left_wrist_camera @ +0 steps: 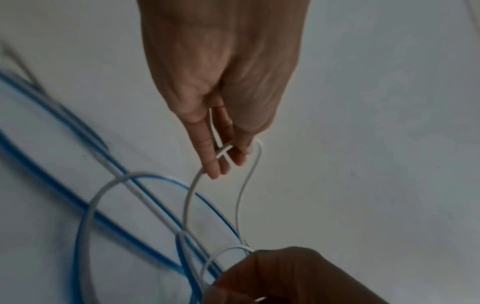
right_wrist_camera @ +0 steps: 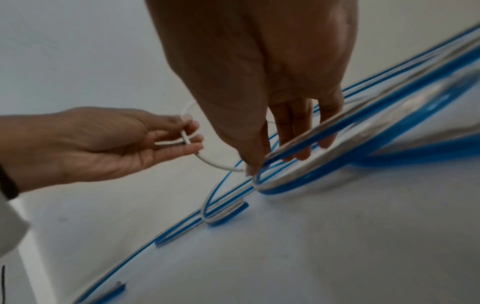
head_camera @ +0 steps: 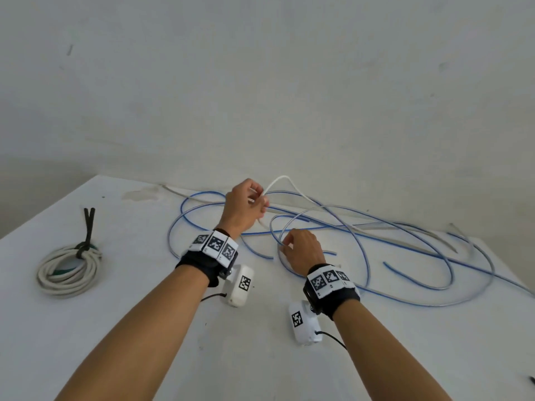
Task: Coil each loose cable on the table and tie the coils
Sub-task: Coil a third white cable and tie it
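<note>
Fingers of the left hand (head_camera: 246, 205) curl round a thin white cable (head_camera: 282, 178), which crosses itself into a small loop between the thumb and the fingertips (left_wrist_camera: 214, 170); the left wrist view shows that crossing plainly, while the head view shows only a white arch rising above the knuckles. The right hand (head_camera: 302, 250) sits nearer the front edge of the table (head_camera: 376, 357), thumb and forefinger pinching the same white cable where it bends low. Only the right wrist view shows the other fingers (right_wrist_camera: 298, 131) hanging straight down behind a raised turn of the blue cable (head_camera: 405, 301), apparently just touching it. From the head camera the blue cable sprawls in wide, loose loops from the middle of the table out to its right edge, with several cut ends lying free; its sheath looks blue on one side and pale grey on the other. The white cable trails off along the back edge among the blue turns. Near the left edge, well apart from both hands, lies a finished cream coil (head_camera: 69, 269) of thicker cord, bound by a dark tie (head_camera: 88, 230) whose two tails point toward the back edge.
</note>
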A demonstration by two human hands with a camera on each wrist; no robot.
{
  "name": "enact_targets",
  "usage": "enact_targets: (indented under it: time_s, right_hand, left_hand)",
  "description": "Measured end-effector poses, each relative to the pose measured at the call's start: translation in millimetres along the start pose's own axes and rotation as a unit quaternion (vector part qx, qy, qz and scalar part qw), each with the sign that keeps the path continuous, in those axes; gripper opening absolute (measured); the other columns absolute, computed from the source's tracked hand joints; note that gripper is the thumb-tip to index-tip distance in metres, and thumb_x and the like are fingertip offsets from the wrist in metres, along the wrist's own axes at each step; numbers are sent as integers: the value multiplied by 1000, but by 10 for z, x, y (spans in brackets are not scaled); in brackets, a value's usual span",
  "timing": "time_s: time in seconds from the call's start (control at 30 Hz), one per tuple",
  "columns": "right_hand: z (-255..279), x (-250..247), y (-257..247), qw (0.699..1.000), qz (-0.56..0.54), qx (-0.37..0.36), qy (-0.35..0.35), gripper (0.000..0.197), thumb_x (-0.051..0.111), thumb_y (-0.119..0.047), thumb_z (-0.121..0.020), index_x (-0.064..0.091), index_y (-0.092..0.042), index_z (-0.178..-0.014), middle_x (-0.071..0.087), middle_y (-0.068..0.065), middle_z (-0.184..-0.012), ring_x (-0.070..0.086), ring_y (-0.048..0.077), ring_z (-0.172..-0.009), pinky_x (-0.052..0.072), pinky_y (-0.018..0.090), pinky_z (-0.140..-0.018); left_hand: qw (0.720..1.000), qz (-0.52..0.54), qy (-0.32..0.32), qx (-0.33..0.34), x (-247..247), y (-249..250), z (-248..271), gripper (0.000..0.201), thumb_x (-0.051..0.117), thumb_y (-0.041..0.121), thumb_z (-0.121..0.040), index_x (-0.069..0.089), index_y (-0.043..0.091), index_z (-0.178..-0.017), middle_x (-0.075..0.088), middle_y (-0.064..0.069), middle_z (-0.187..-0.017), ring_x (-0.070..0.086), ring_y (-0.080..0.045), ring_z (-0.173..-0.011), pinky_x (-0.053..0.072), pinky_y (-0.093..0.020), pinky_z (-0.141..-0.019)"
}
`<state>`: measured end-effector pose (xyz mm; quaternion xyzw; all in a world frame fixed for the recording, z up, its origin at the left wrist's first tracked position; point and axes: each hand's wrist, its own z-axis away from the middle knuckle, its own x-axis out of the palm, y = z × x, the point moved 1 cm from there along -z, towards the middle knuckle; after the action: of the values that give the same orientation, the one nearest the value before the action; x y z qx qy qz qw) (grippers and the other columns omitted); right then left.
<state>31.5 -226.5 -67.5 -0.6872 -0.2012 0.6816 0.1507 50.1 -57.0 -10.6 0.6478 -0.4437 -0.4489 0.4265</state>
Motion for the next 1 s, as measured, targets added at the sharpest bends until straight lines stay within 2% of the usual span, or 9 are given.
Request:
enact_targets:
  time_s: [0.17,0.27,0.33,0.4,0.5,0.6,0.7,0.9,1.0]
  right_hand:
    - [-102,-215,34,974,-149,21,169,59,70,-30,-95,43,-6,-141,50,15,-139,51,31,-130,41,41,-107]
    - [-209,-334,96,957,-183,51,219,76,66,-25,-97,22,-6,-156,41,17,-151,45,33,-137,38,44,-113]
    - [-226,-370,179,946,-201,78,244,80,66,-27,-97,18,-10,-159,42,17,-150,49,34,-133,39,43,-110]
    - [-220,-378,296,940,-204,102,252,74,65,-32,-97,25,-15,-157,48,17,-143,51,35,-130,39,42,-107]
    - [-226,-394,440,955,-124,117,241,54,57,-40,-101,44,-19,-149,52,18,-135,48,39,-128,39,44,-104]
    - [-263,-422,584,976,-9,145,164,57,51,-43,-103,39,-18,-152,46,19,-144,38,40,-137,35,49,-108]
    - [-309,-444,697,982,25,169,78,63,51,-44,-101,33,-19,-156,43,18,-153,36,39,-143,32,50,-114]
    - [-308,-553,456,978,73,65,185,36,57,-43,-100,66,-23,-128,63,12,-120,57,34,-116,41,43,-98]
    - [-393,-563,370,988,36,42,144,28,57,-35,-101,70,-18,-119,62,14,-118,60,36,-111,45,39,-90]
  left_hand:
    - [994,68,-55,71,-220,281,104,12,76,23,-91,72,12,-89,72,-6,-75,73,-27,-74,63,-40,-78]
    - [987,97,-81,98,-226,495,249,21,71,24,-94,75,8,-81,72,-4,-72,74,-28,-74,62,-31,-76]
    - [981,127,-97,113,-207,618,323,25,68,20,-96,73,9,-74,68,5,-64,69,-17,-65,62,-35,-78]
    - [972,180,-95,119,-208,704,347,32,66,18,-96,72,14,-65,64,4,-63,62,-11,-61,62,-41,-79]
    - [953,267,-66,126,-233,872,379,37,65,25,-92,68,22,-55,60,-1,-63,58,-10,-63,61,-38,-76]
    - [921,363,-48,132,-254,1118,409,35,57,24,-98,64,9,-67,57,3,-60,53,-10,-61,58,-35,-76]
    - [904,403,-45,138,-316,1344,417,33,49,20,-105,60,4,-78,53,9,-57,49,-12,-62,56,-33,-76]
    - [899,417,-49,125,-365,1328,440,36,45,23,-107,61,9,-78,50,9,-58,48,-11,-63,54,-30,-73]
    - [900,416,-52,121,-357,1302,451,36,45,25,-106,61,11,-77,49,8,-59,48,-11,-64,54,-29,-73]
